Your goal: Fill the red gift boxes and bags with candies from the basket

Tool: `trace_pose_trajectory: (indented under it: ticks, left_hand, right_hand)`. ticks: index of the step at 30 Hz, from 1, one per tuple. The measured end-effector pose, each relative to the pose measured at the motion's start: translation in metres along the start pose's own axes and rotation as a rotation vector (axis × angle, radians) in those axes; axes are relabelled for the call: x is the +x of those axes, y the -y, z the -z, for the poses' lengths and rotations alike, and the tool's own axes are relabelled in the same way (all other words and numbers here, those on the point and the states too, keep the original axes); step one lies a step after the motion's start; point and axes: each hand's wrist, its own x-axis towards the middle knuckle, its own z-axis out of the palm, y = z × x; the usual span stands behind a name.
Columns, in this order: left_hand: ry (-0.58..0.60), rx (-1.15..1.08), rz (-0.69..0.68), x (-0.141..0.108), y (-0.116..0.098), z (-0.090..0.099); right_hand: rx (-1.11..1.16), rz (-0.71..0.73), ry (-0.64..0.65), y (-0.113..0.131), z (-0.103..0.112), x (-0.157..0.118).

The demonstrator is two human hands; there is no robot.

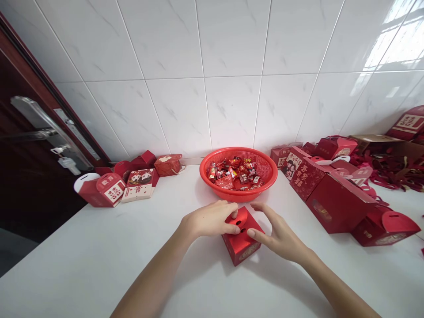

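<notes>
A small red candy box (244, 254) stands on the white table in front of me, with two dark holes in its shiny top. Over its left part lies my left hand (212, 219); its fingers are curled over the top flap and the thumb presses beside one hole. My right hand (278, 232) clasps the box from the right, thumb on the top and index finger reaching round the far edge. The other right fingers are mostly hidden. Just behind the box sits a red plastic basket (238, 196) with several wrapped candies (235, 173) in it.
Several folded gift boxes stand at the left, among them a red box (102, 190) and a cream-and-red box (141, 184). More red boxes (341, 203) crowd the right side, near a heap of dark red ribbons (394, 165). A tiled wall (232, 106) rises behind; a door handle (43, 132) is left.
</notes>
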Motion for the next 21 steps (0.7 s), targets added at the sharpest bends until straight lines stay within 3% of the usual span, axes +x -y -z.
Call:
trace_pose_trajectory:
  ticks: [10,21]
  left_hand:
    - [-0.104,0.054,-0.042,0.003,-0.009,-0.007]
    - [-0.165,0.115,-0.068,0.009,-0.015,-0.015]
  right_hand:
    - [-0.299,0.129,-0.051,0.029,-0.016,-0.007]
    - [-0.514,-0.137,0.083,0.061,-0.014,-0.018]
